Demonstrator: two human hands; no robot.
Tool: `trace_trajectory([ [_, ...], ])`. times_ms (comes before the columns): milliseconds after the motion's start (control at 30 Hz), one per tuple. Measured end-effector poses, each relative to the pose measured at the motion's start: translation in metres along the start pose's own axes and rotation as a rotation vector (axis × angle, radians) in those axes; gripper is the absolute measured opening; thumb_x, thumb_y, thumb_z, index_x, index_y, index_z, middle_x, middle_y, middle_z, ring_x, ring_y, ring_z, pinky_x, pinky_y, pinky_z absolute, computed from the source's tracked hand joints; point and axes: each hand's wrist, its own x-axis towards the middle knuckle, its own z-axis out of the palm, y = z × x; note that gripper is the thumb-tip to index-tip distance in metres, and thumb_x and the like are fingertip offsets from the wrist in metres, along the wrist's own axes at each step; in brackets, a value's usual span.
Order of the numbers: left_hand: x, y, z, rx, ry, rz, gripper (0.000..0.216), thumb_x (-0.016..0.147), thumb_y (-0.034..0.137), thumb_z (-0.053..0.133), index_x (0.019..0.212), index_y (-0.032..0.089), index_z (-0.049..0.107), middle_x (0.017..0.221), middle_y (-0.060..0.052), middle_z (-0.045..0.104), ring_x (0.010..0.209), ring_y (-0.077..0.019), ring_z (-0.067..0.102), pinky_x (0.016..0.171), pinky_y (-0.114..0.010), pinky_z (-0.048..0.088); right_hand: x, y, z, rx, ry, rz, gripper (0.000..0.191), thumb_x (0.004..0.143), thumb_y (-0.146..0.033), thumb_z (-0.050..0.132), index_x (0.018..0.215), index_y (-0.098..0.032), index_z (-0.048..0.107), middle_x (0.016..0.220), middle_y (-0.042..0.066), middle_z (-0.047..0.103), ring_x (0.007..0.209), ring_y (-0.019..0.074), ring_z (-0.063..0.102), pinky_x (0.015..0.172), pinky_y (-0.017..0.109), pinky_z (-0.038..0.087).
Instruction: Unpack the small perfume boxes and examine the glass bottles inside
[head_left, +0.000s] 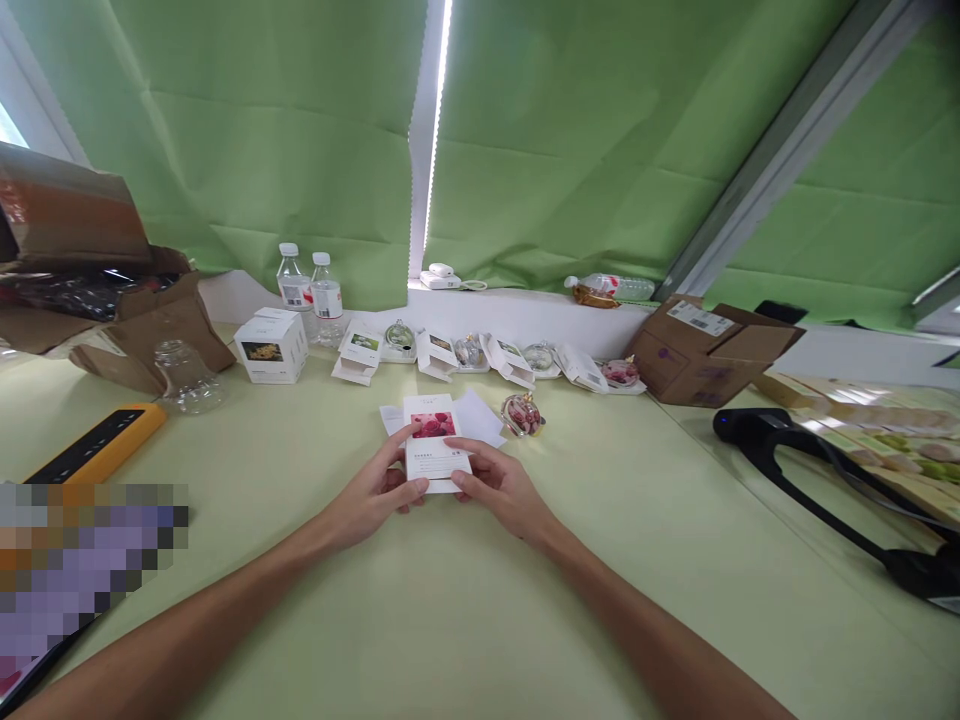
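My left hand (379, 497) and my right hand (501, 487) together hold a small white box (433, 441) with a pink flower picture on top, flat over the pale green table (450, 600). The fingers of each hand grip one side of the box. White flaps or paper (480, 415) stick out behind the box. Just right of it on the table lies a small glass ornament with pink filling (522, 414).
Along the back edge stands a row of open white boxes and glass ornaments (465, 352), a closed white box (271, 346), two water bottles (311, 292) and a clear glass dome (184, 375). Cardboard boxes sit at left (112, 300) and right (697, 350). A black device (810, 450) lies at right.
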Motion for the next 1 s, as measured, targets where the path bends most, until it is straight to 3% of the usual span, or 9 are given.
trace_trajectory([
  [1000, 0.0001, 0.0016, 0.0016, 0.001, -0.002, 0.005, 0.072, 0.087, 0.042, 0.057, 0.147, 0.035, 0.018, 0.116, -0.008, 0.054, 0.083, -0.0162, 0.058, 0.071, -0.031, 0.047, 0.0012, 0.0042, -0.0008, -0.018, -0.008, -0.013, 0.049, 0.084, -0.044, 0.063, 0.127, -0.023, 0.054, 0.095, 0.006, 0.065, 0.078, 0.0165, 0.059, 0.073, 0.033, 0.050],
])
